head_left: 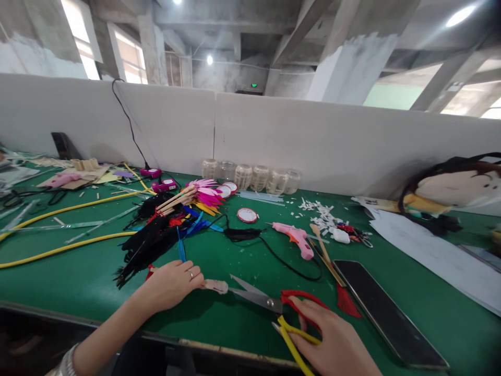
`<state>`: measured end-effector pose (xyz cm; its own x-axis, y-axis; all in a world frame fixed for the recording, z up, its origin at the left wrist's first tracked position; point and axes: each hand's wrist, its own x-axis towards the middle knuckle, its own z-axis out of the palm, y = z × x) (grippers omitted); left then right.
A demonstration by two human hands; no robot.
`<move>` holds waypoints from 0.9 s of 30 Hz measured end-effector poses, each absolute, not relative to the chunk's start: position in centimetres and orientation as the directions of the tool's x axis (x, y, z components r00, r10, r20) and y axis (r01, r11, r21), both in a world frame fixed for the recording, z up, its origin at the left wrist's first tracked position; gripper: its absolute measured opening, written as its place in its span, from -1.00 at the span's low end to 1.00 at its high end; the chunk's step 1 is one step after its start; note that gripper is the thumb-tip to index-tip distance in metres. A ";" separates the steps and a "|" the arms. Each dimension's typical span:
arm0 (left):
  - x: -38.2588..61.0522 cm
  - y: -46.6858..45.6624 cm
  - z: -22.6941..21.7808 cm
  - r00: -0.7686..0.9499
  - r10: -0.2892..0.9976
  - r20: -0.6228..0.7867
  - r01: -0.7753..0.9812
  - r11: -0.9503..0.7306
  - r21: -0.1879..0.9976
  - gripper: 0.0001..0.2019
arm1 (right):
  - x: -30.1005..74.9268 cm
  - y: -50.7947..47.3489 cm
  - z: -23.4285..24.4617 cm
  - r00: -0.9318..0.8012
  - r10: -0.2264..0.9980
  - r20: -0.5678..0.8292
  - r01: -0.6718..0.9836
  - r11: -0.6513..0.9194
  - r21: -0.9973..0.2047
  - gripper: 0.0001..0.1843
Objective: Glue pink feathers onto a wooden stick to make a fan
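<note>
Green-topped work counter [442, 326] is running across the view, with a low white partition [313, 146] standing along its far edge. Above it, a concrete ceiling with exposed beams [297, 31] and daylit windows [131, 60] are showing. A row of clear glass jars [243, 176] is standing at the far edge. Toward the middle, black feathers [148, 245], pink feathers [205, 192] and blue feathers [193, 224] are lying in a heap around wooden sticks [176, 199]. Yellow cable [66, 211] is looping across the left side. A pink hot glue gun [295, 239] is lying right of centre, just beside white paper scraps [323, 215]. A dark rectangular slab [387, 310] is lying near the right front, with paper sheets [430, 250] beyond it.

The hands are working apart, near the near edge of the counter. The left hand [168, 284], wearing a ring, is gripping a beige-tipped stick [215, 286], its tip pointing right. The right hand [332, 339] is closing around the red and yellow handles of the scissors [254, 295]. The scissors are lying between the hands, their partly open blades pointing left, with the tips just beside the stick's tip.
</note>
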<state>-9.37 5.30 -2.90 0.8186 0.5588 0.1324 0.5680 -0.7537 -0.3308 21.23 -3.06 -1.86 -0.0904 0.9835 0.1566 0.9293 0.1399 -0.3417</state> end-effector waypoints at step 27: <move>-9.3 6.0 -3.2 0.854 0.505 0.125 0.518 -0.803 -0.295 -0.90 | 21.4 -2.5 -2.0 -0.135 0.978 0.162 0.940 0.178 -0.291 -0.57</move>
<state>-9.25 5.97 -3.18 0.8541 0.5049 0.1249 0.5179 -0.8029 -0.2953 21.38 -2.53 -2.03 -0.1351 0.9775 0.1618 0.9402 0.1780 -0.2906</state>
